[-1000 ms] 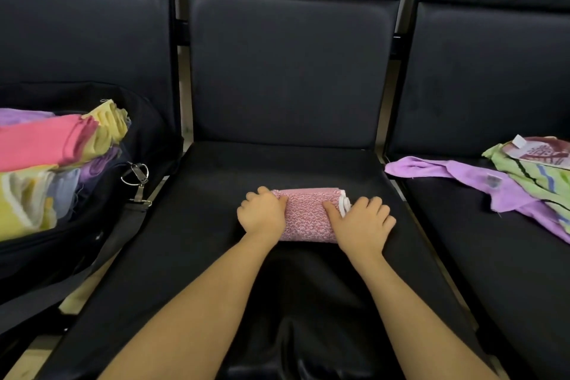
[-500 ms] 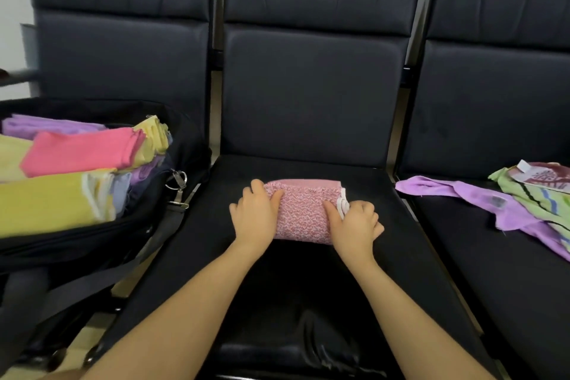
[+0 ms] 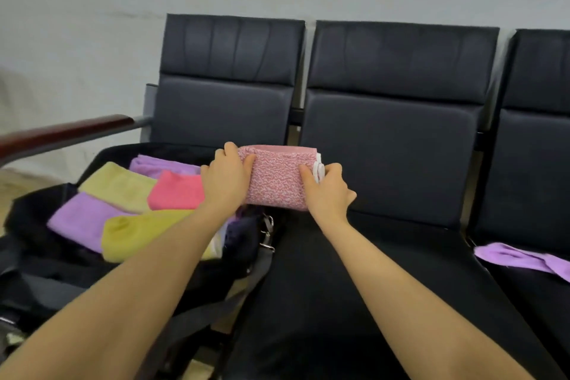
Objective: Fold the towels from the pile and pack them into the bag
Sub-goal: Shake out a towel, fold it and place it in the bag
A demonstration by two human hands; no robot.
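A: We've lifted the pink towel off the middle seat; a second ago it lay flat there under our palms

B: Now our left hand grips its left end and our right hand grips the right end, fingers curled round the folded bundle

A: It hangs in the air, just above the near edge of the bag on the left seat

B: So folding looks done for this one, and we judge packing is the step in hand

A: The bag already holds folded towels, purple, yellow and pink; a purple towel waits on the right seat
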